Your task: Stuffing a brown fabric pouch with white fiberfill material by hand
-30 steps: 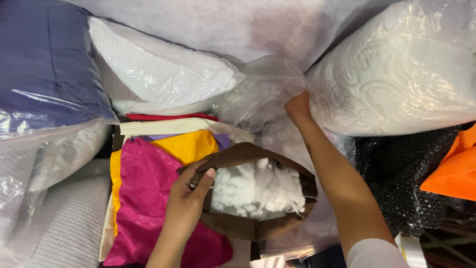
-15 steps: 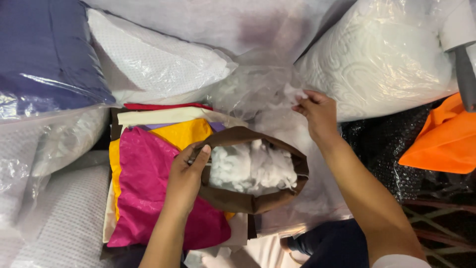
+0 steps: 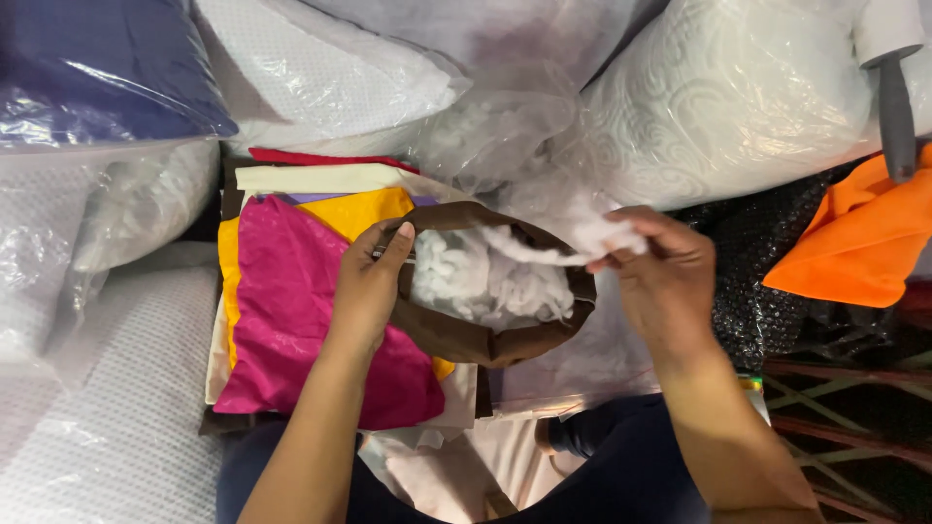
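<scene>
At frame centre, brown fabric cover sits with its mouth open toward the camera, partly filled with white fibre stuffing. Cover rests on the person's lap area, overlapping a stack of folded fabrics.

Left hand: closed on the cover's left rim, thumb over the edge, holding the mouth open.

Right hand: fingers pinched on a tuft of stuffing, held just above the cover's right rim. The tuft trails left, down into the fill.

Around it:
- magenta fabric on top of the stack, under the left wrist; yellow fabric, cream and red layers showing behind it.
- clear plastic bag of loose stuffing just behind the cover, between 2 bagged pillows.
- white bagged pillow upper right, another white bagged pillow upper left, dark blue bagged pillow far left.
- orange fabric at right, lying on black bubble wrap.
- grey handle hanging at top right, touching the orange fabric's upper edge.
</scene>
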